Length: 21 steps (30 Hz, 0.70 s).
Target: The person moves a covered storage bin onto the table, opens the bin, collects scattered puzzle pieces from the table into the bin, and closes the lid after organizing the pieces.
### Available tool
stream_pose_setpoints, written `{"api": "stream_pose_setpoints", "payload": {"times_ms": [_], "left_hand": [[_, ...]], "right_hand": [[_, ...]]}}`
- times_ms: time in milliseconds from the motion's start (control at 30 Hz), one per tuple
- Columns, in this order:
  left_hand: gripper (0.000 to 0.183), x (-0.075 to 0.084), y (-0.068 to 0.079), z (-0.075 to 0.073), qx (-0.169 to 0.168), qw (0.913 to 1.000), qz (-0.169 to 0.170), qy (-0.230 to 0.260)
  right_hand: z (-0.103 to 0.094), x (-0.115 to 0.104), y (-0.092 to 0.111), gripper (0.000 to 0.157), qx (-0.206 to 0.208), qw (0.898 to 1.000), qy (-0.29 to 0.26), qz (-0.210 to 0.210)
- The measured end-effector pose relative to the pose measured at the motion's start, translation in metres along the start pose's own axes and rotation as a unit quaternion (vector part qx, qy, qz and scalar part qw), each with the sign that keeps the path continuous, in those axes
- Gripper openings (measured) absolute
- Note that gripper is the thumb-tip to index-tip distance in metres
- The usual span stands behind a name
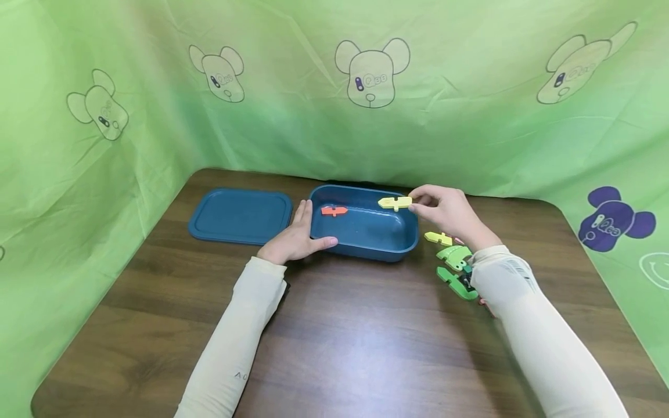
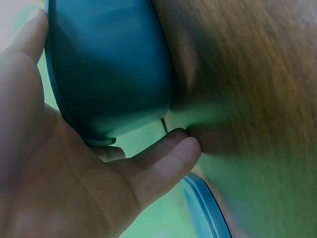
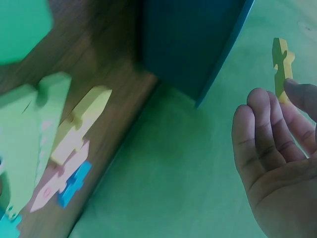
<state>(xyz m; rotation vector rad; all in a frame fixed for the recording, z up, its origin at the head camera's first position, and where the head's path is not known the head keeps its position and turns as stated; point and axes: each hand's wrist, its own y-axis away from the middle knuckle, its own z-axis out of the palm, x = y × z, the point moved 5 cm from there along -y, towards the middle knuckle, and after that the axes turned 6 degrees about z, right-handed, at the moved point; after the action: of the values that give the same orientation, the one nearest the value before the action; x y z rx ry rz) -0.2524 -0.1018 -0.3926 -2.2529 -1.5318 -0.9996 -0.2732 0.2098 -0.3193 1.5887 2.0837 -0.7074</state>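
Note:
A deep blue rectangular box (image 1: 360, 252) stands at the far side of the table, with an orange arrow-shaped piece (image 1: 334, 211) inside its left part. My left hand (image 1: 295, 237) rests against the box's left end, thumb at the front rim and fingers fairly straight along the side. Above the right part of the box, my right hand (image 1: 445, 210) pinches the end of a yellow arrow-shaped piece (image 1: 394, 202) between thumb and finger. In the right wrist view that yellow piece (image 3: 283, 64) stands clear of the box wall.
The flat blue lid (image 1: 240, 216) lies left of the box. By my right forearm are another yellow piece (image 1: 438, 238), a light green crocodile-head piece (image 1: 455, 257) and a green piece (image 1: 456, 283). Pink (image 3: 62, 176) and blue pieces (image 3: 74, 183) lie close by. Green cloth hangs behind the table.

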Motion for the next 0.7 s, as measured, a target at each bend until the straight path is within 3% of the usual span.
{"api": "stream_pose_setpoints", "payload": {"times_ms": [333, 700], "left_hand": [[0.117, -0.001, -0.001, -0.003, 0.002, 1.0, 0.004, -0.005], [0.116, 0.001, -0.001, -0.002, 0.005, 0.9999, -0.009, 0.009]], "right_hand": [[0.024, -0.03, -0.018, 0.02, -0.018, 0.999, 0.001, -0.034], [0.06, -0.051, -0.034, 0.022, -0.051, 0.997, -0.058, 0.003]]}}
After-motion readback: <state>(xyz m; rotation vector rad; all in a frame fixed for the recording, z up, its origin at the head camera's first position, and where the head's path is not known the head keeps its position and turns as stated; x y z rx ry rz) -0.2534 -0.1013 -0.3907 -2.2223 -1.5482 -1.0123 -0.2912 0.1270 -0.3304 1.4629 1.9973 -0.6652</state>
